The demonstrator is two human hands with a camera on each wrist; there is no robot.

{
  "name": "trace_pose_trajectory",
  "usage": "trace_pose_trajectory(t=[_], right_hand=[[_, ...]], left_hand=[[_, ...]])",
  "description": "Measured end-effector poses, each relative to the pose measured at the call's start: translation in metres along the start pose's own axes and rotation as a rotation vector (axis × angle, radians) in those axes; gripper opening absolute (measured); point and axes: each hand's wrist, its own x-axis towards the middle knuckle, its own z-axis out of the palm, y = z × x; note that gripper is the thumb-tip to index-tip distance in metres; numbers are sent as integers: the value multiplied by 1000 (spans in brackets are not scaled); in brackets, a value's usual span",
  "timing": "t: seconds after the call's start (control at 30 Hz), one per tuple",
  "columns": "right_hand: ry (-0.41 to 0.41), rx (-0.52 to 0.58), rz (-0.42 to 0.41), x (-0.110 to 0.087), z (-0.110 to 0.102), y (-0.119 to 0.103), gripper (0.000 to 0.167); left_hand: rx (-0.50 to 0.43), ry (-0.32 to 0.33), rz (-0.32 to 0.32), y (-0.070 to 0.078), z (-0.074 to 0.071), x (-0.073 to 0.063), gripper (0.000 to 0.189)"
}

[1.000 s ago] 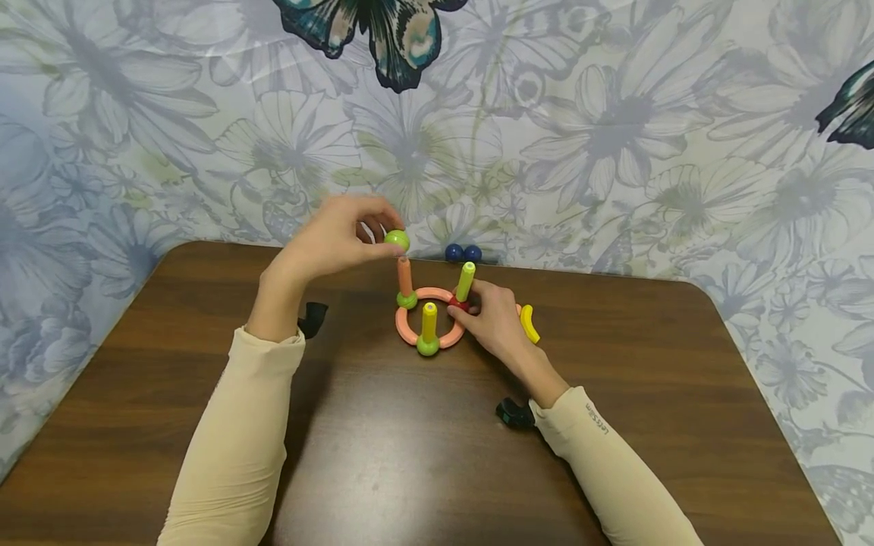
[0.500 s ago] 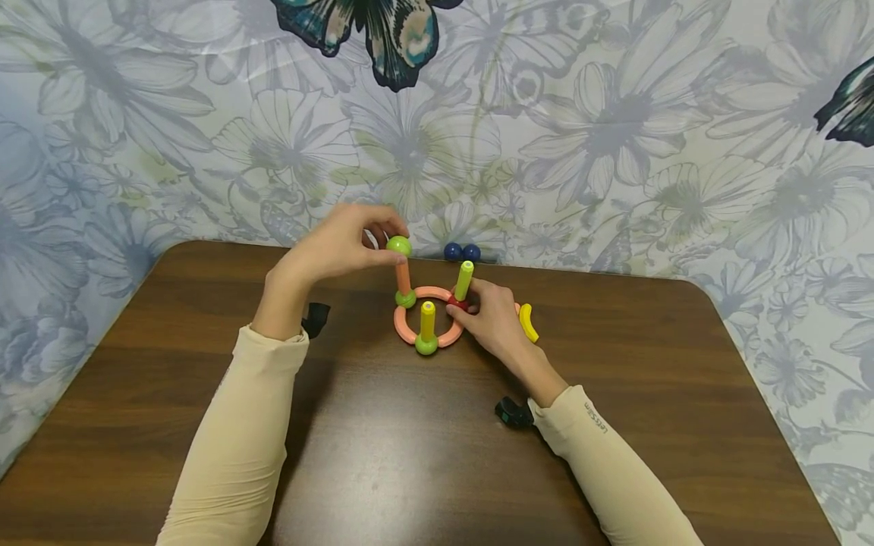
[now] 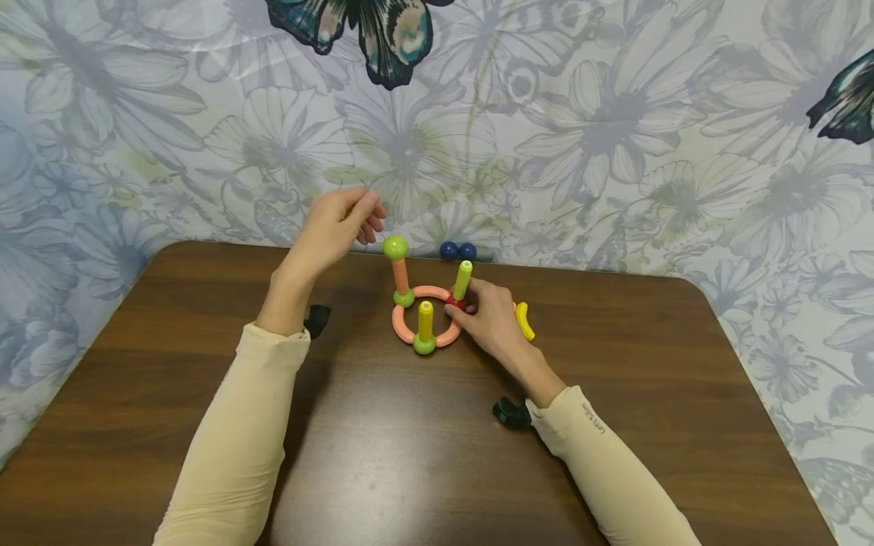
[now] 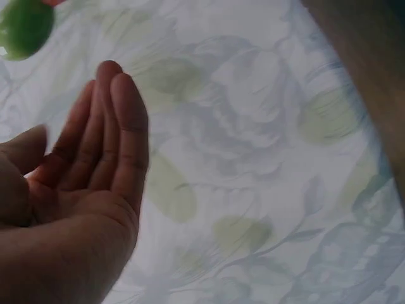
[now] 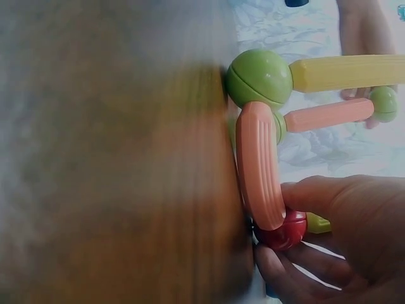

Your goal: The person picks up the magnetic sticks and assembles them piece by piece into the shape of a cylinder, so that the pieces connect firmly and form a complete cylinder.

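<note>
A ring of curved salmon rods joined by balls lies on the table. From it rise an orange rod, a yellow rod and a lime-green rod. A green ball sits on top of the orange rod. My left hand is just left of that ball, apart from it and holding nothing, its fingers loosely bent. With thumb and fingers my right hand pinches the red ball at the foot of the lime-green rod.
Two dark blue balls stand at the table's back edge by the patterned wall covering. Beside my right hand lies a yellow curved piece. The brown wooden table reaches toward the front.
My left hand set the green ball onto the orange rod, let go and drew back up and to the left. The right hand keeps its hold on the red ball.
</note>
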Motion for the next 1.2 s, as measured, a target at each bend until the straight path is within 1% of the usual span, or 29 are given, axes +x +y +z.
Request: trace_pose_trajectory(t=[0.07,0.13,0.3,0.43,0.5,0.6,0.67,0.7,0.77,0.87,0.93,1.03,1.1,1.2], right_hand=[[3,3,9,-1,-1,1,24],[10,-1,22,-2,-2,3,21],[16,-1,45,-5,-5,7,18],[18,-10,55,-7,-8,10,21],[19,-15,55,-8,-9,11,22],[22,-15,54,-8,-10,12,20],[21,-12,50,-8,-11,13,19],[21,-13,50,-8,-12,14,19],[19,-15,47,-8,-13,14,21],[11,-15,51,-7,-14,15,25],[8,-12,52,-7,-14,14,26],[10,-8,52,-7,-13,13,26],[11,-7,49,-6,-13,14,27],[10,-6,44,-6,-12,13,28]], left_hand=[[29,-7,-28,-7,3,1,31],[55,-40,-40,-13,9,4,28],[85,-125,-32,-26,26,8,21],[114,-170,-37,-37,40,10,10],[118,-196,-39,-42,46,12,8],[129,-230,-4,-49,57,16,9],[135,-258,23,-51,65,19,12],[134,-271,48,-52,69,20,15],[140,-297,90,-52,76,23,21],[120,-353,146,-50,85,28,35],[111,-397,174,-48,89,33,40],[122,-459,197,-47,93,40,45],[122,-495,200,-47,95,44,47],[92,-530,196,-47,96,47,49]])
